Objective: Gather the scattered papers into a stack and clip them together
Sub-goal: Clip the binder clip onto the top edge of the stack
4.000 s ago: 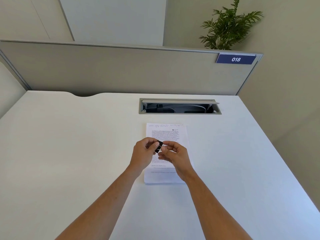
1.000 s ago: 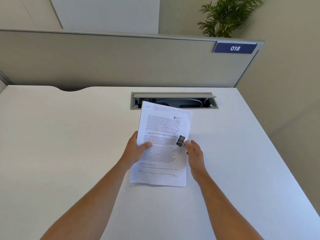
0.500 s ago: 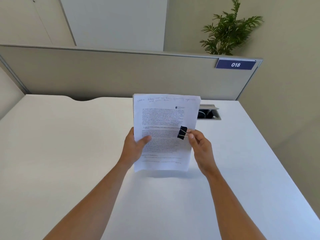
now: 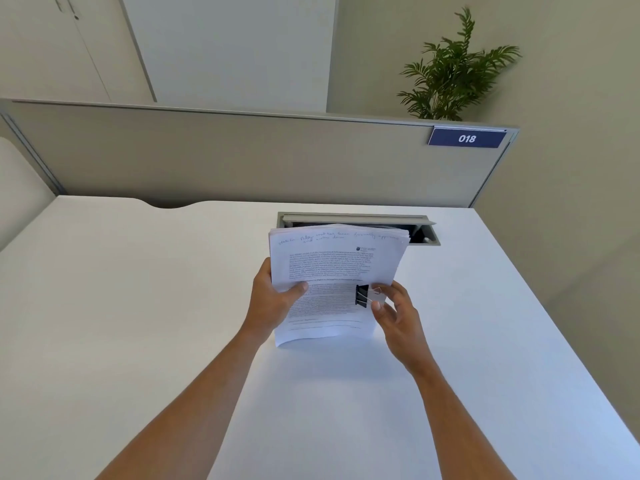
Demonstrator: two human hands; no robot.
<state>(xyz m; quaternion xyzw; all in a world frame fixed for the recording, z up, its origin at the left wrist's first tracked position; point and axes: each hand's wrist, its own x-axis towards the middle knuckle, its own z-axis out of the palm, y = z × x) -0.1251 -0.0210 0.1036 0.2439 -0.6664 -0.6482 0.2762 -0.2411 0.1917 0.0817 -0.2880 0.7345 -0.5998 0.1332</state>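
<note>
1. Your left hand [image 4: 273, 303] grips the paper stack [image 4: 332, 282], thumb on its face – lifted off the desk [image 4: 138, 306] since a second ago, now tipped back, bottom edge down.
2. The binder clip [image 4: 362, 296] bites the stack's right edge – clipping looks done.
3. Your right hand [image 4: 394, 313] is open, fingertips at the clip's wire handle.
4. Right of the stack, the sign [image 4: 466, 138] reads "018"; the handwriting atop the stack is illegible.

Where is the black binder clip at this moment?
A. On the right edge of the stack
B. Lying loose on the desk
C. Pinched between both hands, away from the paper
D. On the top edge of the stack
A: the binder clip grips the right edge of the paper stack, beside the right hand.
</note>
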